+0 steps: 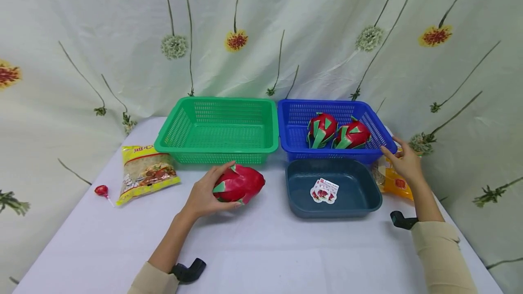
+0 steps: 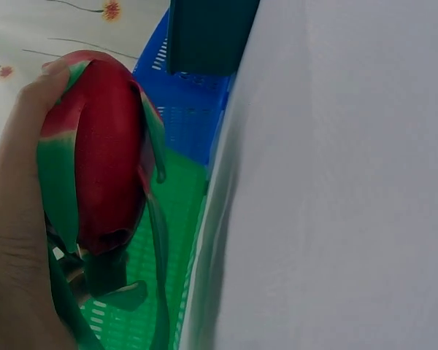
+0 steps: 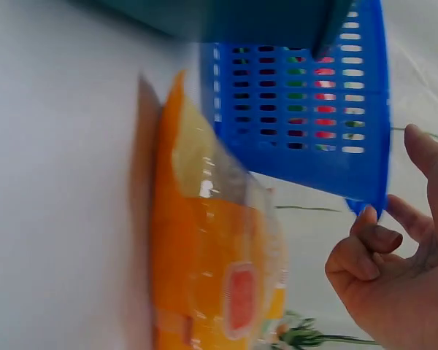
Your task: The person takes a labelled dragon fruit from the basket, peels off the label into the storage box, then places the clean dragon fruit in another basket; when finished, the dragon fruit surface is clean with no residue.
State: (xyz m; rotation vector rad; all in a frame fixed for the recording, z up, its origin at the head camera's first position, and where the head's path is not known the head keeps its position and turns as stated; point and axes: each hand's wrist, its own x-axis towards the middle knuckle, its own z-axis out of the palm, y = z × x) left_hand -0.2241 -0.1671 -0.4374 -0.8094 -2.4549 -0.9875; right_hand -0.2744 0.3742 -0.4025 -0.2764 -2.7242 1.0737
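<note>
My left hand grips a red dragon fruit with green scales, above the white table in front of the green basket. In the left wrist view the dragon fruit lies against the palm, the thumb side along it and its green leaves trailing. My right hand holds the front right corner of the blue basket, thumb and forefinger at the rim; other fingers are curled in the right wrist view. Inside that basket lie two more dragon fruits, one left and one right.
A dark teal tub with dragon-fruit picture cards stands before the blue basket. An orange packet lies under my right hand. At left are a yellow food packet and a red lollipop. Flowered cloth hangs behind.
</note>
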